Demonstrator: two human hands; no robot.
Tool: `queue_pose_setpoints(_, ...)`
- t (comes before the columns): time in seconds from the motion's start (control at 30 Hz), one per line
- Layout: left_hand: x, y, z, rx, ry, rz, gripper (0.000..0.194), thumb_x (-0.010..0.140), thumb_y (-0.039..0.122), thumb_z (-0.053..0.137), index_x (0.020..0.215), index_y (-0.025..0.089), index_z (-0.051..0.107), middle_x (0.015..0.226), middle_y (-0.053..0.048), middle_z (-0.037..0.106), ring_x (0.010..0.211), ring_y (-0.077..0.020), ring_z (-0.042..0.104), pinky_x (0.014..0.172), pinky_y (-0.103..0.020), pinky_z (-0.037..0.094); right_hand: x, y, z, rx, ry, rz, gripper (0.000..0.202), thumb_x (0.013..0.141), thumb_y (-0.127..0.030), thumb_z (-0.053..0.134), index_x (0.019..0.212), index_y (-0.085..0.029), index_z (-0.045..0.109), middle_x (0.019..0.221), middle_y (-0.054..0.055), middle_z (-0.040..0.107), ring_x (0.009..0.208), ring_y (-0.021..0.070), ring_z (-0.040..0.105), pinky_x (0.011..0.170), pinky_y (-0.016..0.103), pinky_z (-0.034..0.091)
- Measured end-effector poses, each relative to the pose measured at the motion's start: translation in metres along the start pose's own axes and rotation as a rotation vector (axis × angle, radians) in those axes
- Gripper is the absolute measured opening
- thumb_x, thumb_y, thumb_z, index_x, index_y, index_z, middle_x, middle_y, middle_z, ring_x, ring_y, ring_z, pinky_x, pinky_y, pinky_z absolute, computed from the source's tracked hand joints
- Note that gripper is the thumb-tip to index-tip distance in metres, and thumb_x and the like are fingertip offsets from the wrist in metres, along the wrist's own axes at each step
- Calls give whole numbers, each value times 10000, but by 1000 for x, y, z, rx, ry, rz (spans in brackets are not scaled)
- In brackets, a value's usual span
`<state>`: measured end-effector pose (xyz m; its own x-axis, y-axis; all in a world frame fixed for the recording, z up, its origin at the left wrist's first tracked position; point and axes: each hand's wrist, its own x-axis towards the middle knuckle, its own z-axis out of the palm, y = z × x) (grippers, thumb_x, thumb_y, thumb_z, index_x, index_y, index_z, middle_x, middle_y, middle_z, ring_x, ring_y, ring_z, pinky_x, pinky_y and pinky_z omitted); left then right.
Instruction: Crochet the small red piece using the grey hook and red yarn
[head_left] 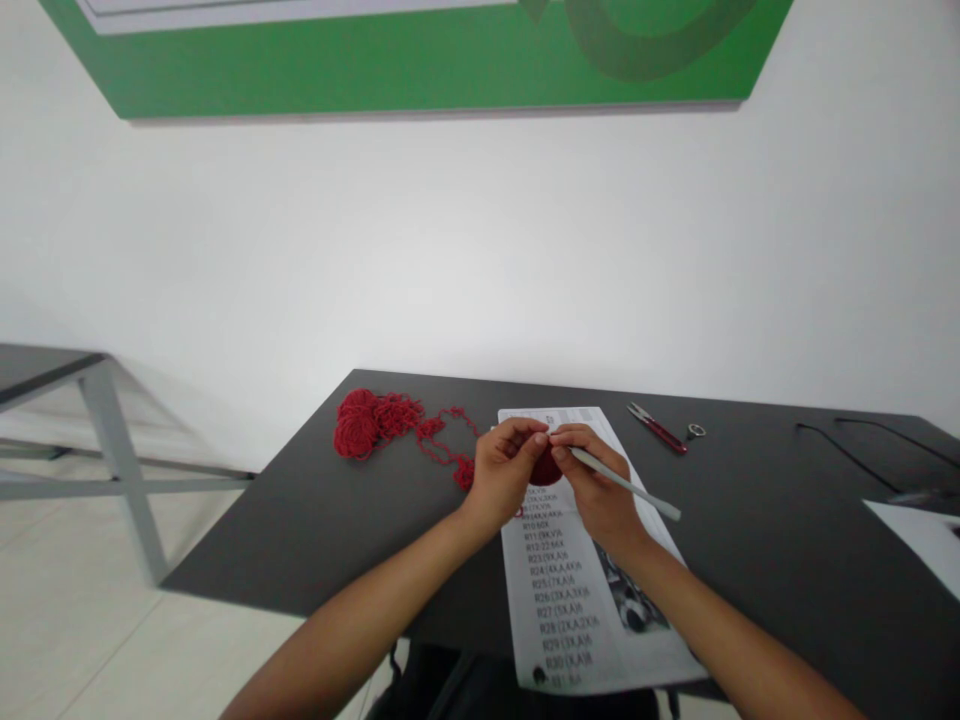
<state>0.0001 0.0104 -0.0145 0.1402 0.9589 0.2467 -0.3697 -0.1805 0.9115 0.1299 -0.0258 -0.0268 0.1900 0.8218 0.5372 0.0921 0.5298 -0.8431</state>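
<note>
Head view: left grip (504, 468) tight on red crochet (545, 470), right grip (602, 492) around hook (639, 491), above sheet (641, 665) with "R10:60X".

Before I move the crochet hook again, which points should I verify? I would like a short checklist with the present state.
1. Crochet hook held in right hand: ok.
2. Left hand at the red crochet piece: ok.
3. Hook tip inside a loop: cannot tell, fingers hide it.
4. Red yarn free of knots: cannot tell, it lies loosely heaped.
5. Pattern sheet fully uncovered: not ok, hands and right forearm overlap it.
6. Thread snips clear of both hands: ok.
</note>
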Motion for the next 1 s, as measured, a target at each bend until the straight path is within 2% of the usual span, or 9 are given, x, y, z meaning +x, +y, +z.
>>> queue_pose_setpoints(0.23,1,-2,1,-179,-20,-94,338,664,387,902,856,174,724,748,4,697,653,-102,612,636,-220,486,2,6,3,104,61,198,117,816,-341,794,905,-269,766,915,18,756,875,212,680,824,369,549)
queue_pose_setpoints(0.37,1,-1,1,-172,-32,-101,372,656,403,908,875,171,716,785,-7,704,674,-112,613,646,-228,479,-1,10,7,188,111,228,136,776,-347,828,865,-265,767,876,12,755,846,204,672,807,362,546)
queue_pose_setpoints(0.5,5,3,-4,-56,-61,-54,445,759,564,799,951,171,716,734,3,665,609,-106,549,596,-231,429,2,12,4,231,159,226,191,726,-362,870,842,-253,766,861,14,744,815,200,664,785,365,544)
queue_pose_setpoints(0.57,10,5,-7,98,-59,18,507,809,658,701,810,151,706,609,24,565,542,-93,448,532,-229,338,7,11,0,278,193,235,225,689,-365,896,832,-253,765,864,11,741,798,192,663,761,355,542)
queue_pose_setpoints(0.63,14,7,-11,210,-168,26,625,811,735,632,594,149,613,528,31,462,509,-85,360,501,-242,253,12,7,-4,341,229,257,257,647,-367,921,818,-257,765,866,3,738,775,178,659,731,337,537)
queue_pose_setpoints(0.7,16,8,-14,210,-315,-67,692,800,776,605,489,166,506,471,41,382,469,-73,284,482,-251,184,15,4,-6,386,246,271,278,615,-364,939,807,-261,766,862,-5,733,756,163,651,707,318,528)
queue_pose_setpoints(0.77,16,12,-16,68,-360,-179,710,816,788,573,473,175,473,450,44,346,446,-71,251,468,-250,158,17,3,-8,403,221,272,275,612,-364,941,801,-263,767,859,-9,728,749,156,644,695,309,521)
queue_pose_setpoints(0.9,12,23,-16,-375,-339,-388,562,801,693,679,634,159,620,547,47,335,489,-88,319,467,-227,261,12,9,-6,360,62,226,198,682,-363,903,771,-262,758,897,3,722,817,179,656,761,343,534)
queue_pose_setpoints(1.0,8,25,-13,-454,-312,-364,559,765,635,751,1038,147,757,677,13,470,604,-112,452,567,-241,401,7,12,-3,356,-13,183,137,728,-325,875,773,-270,758,946,7,708,904,194,663,843,366,536)
